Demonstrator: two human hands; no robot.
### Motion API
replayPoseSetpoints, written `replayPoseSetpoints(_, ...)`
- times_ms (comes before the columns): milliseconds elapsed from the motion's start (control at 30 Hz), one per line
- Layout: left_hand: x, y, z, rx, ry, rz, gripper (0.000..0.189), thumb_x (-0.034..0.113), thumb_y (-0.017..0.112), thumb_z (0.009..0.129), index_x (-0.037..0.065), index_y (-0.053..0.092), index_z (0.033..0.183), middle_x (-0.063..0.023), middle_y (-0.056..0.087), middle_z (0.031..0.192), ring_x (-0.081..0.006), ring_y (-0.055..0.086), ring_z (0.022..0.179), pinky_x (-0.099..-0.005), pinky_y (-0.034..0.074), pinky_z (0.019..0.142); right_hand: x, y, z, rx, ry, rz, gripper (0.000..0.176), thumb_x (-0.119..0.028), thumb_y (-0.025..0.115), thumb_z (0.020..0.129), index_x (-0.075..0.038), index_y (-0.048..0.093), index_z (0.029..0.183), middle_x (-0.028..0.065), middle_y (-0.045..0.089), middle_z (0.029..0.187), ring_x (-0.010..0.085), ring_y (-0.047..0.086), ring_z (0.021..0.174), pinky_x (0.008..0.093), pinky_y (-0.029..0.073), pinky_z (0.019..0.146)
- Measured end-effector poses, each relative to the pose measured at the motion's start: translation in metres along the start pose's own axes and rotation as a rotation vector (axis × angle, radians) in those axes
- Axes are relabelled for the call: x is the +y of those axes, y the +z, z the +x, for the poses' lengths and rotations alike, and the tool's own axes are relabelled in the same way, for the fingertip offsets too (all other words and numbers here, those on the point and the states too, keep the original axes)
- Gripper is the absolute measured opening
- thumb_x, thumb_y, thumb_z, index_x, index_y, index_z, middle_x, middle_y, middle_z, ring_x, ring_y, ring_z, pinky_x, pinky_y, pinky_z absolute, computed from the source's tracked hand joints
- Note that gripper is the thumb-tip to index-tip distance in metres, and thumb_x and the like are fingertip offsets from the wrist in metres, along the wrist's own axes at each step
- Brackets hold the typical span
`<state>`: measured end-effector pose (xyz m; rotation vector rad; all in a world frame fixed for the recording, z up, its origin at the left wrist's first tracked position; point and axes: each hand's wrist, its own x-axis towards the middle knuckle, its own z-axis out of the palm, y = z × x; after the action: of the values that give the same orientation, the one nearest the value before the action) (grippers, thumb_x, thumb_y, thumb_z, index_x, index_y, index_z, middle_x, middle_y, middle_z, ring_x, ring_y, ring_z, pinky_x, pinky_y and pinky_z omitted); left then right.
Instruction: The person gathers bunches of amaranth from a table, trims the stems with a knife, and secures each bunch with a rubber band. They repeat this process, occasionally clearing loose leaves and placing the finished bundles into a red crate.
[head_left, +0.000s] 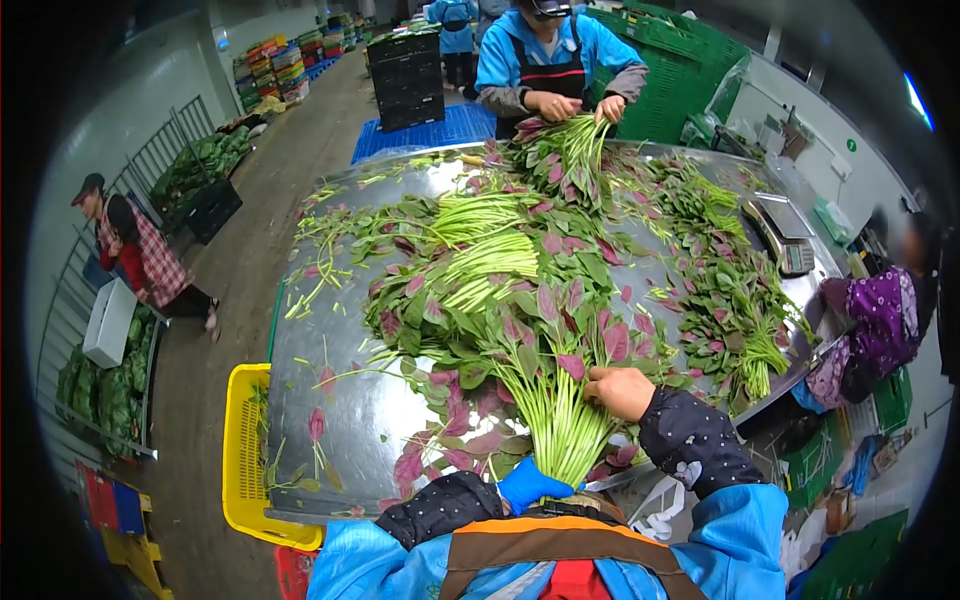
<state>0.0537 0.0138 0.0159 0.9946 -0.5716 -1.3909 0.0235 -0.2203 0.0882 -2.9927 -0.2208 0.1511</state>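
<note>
A bunch of leafy greens [560,425] with pale green stems and green and purple leaves stands at the near edge of the metal table [350,430]. My left hand [533,485], in a blue glove, is closed round the stem ends at the bottom of this bunch. Bare and with its fingers bent, my right hand [620,392] grips the right side of the same bunch, just below the leaves. Beyond it lie more bunches [490,260] with their stems to the left, among loose leaves.
A co-worker [560,60] across the table holds another bunch [570,160]. At the right are a scale [785,235] and a person in purple sleeves [880,320]. A yellow basket [240,450] stands by the left edge. Another person [150,240] walks at the far left.
</note>
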Motion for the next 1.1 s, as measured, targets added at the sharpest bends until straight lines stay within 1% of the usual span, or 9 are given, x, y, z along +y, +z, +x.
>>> replayPoseSetpoints(367,-0.020,-0.011,0.004,-0.015,-0.036,-0.081,0.051,-0.002,0.067,0.075,0.001,0.050,0.123,-0.0100,0.060,0.113,-0.0200,0.057,0.103,-0.0342,0.046,0.090,0.001,-0.011,-0.012,0.068,-0.166,0.062,0.011,-0.011,0.053,0.079,-0.007,0.055,0.089,0.0078,0.058,0.089,0.0289,0.060,0.080,0.0389,0.048,0.066)
replayPoseSetpoints(533,-0.006,0.000,-0.001,0.096,-0.055,-0.034,0.050,-0.001,0.068,0.074,0.002,0.053,0.122,-0.0091,0.059,0.116,-0.0192,0.057,0.105,-0.0321,0.046,0.091,-0.042,-0.053,-0.042,-0.649,-0.145,1.064,0.012,-0.013,0.054,0.090,-0.004,0.055,0.097,0.0037,0.060,0.082,0.0097,0.058,0.070,0.0289,0.047,0.064)
replayPoseSetpoints(600,-0.003,0.000,-0.001,0.064,-0.035,-0.022,0.050,0.000,0.067,0.075,0.002,0.053,0.122,-0.0068,0.059,0.117,-0.0164,0.057,0.103,-0.0319,0.045,0.091,-0.069,-0.067,-0.050,-0.852,-0.473,1.145,0.015,-0.014,0.054,0.091,-0.002,0.055,0.099,0.0024,0.060,0.085,0.0100,0.059,0.073,0.0275,0.047,0.067)
replayPoseSetpoints(667,0.003,0.003,-0.003,0.074,-0.126,-0.036,0.049,-0.001,0.067,0.074,0.001,0.053,0.122,-0.0071,0.060,0.114,-0.0167,0.057,0.102,-0.0314,0.046,0.089,-0.056,-0.091,-0.062,-0.747,-0.149,1.400,0.019,-0.014,0.056,0.089,0.000,0.055,0.101,0.0015,0.061,0.087,0.0103,0.059,0.076,0.0257,0.047,0.072)
replayPoseSetpoints(700,-0.007,-0.003,-0.001,0.075,-0.126,-0.066,0.050,-0.002,0.068,0.073,0.001,0.053,0.121,-0.0080,0.061,0.113,-0.0175,0.058,0.102,-0.0314,0.047,0.089,-0.036,-0.090,-0.068,-0.236,-0.017,1.465,0.024,-0.014,0.061,0.085,0.000,0.057,0.104,0.0018,0.060,0.092,0.0111,0.059,0.080,0.0258,0.047,0.073)
replayPoseSetpoints(767,-0.014,-0.006,0.003,0.056,-0.114,-0.121,0.052,-0.004,0.068,0.072,0.001,0.052,0.121,-0.0098,0.061,0.112,-0.0192,0.059,0.102,-0.0324,0.047,0.089,0.007,-0.087,-0.051,0.645,0.281,0.901,0.043,-0.010,0.068,0.076,-0.001,0.051,0.114,0.0066,0.058,0.101,0.0149,0.060,0.086,0.0297,0.050,0.068)
replayPoseSetpoints(800,-0.014,-0.005,0.001,0.059,-0.123,-0.128,0.053,-0.005,0.068,0.072,0.001,0.052,0.122,-0.0104,0.061,0.112,-0.0197,0.059,0.102,-0.0327,0.047,0.089,0.023,-0.065,-0.052,0.845,0.550,0.001,0.051,-0.008,0.068,0.073,-0.005,0.049,0.120,0.0114,0.056,0.107,0.0227,0.061,0.083,0.0313,0.051,0.068)
replayPoseSetpoints(933,-0.008,-0.003,0.000,0.054,-0.098,-0.094,0.053,-0.004,0.068,0.072,0.000,0.052,0.122,-0.0103,0.060,0.113,-0.0198,0.059,0.102,-0.0328,0.047,0.089,-0.033,-0.029,-0.024,0.588,0.124,0.497,0.058,-0.011,0.071,0.070,-0.012,0.048,0.124,0.0146,0.049,0.118,0.0316,0.060,0.088,0.0341,0.051,0.069)
replayPoseSetpoints(1100,-0.006,-0.003,-0.001,0.050,-0.082,-0.121,0.058,-0.005,0.067,0.072,0.001,0.047,0.126,-0.0094,0.058,0.115,-0.0194,0.057,0.104,-0.0332,0.046,0.091,-0.066,0.005,-0.005,0.385,0.043,0.154,0.030,-0.008,0.069,0.069,-0.010,0.061,0.098,0.0074,0.059,0.091,0.0270,0.057,0.082,0.0323,0.049,0.063)
